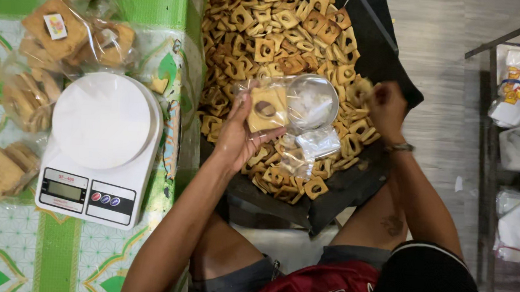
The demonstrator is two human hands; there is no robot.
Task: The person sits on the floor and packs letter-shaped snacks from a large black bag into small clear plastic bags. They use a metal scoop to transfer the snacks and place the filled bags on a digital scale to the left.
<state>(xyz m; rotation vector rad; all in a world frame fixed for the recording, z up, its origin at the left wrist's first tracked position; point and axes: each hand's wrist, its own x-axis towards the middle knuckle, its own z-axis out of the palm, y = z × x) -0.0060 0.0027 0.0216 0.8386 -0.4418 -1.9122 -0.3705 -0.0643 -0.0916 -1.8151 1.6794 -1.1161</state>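
My left hand point(240, 136) holds an open clear plastic bag point(300, 115) over a black tray point(389, 58). A stack of square tan crackers point(266, 109) with a hole in the middle sits inside the bag, against my palm. My right hand point(386, 108) is closed over the heap of loose square crackers point(272, 28) at the tray's right side, fingers curled on some of them. The heap fills most of the tray.
A white digital kitchen scale point(100, 146) stands on a green patterned cloth point(58, 254) to the left. Several filled cracker bags point(70, 32) lie around it. A metal rack point(510, 117) with white packages stands at the right, on a grey floor.
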